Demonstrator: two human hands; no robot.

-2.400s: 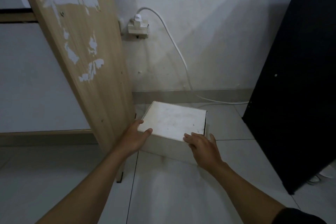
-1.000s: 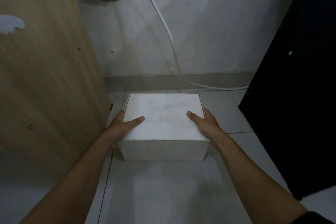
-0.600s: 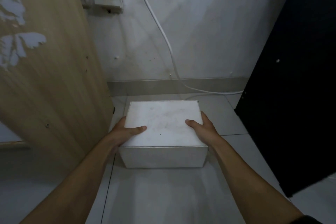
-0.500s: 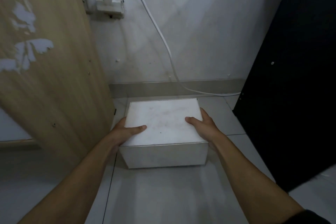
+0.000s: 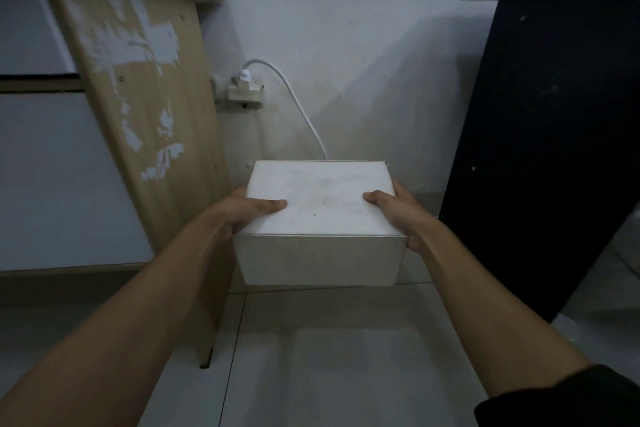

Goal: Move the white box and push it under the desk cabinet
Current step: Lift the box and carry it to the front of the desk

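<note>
Tiled floor (image 5: 311, 357) w/ both hands gripping matte rectangular white box (image 5: 320, 198).

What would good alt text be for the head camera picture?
Two bare hands, left hand and right hand, grip a white box by its sides, between a wooden desk panel and a black cabinet. A white cable runs down the wall behind.

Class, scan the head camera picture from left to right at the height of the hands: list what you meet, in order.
Wooden desk panel → left hand → white box → right hand → black cabinet.
</note>
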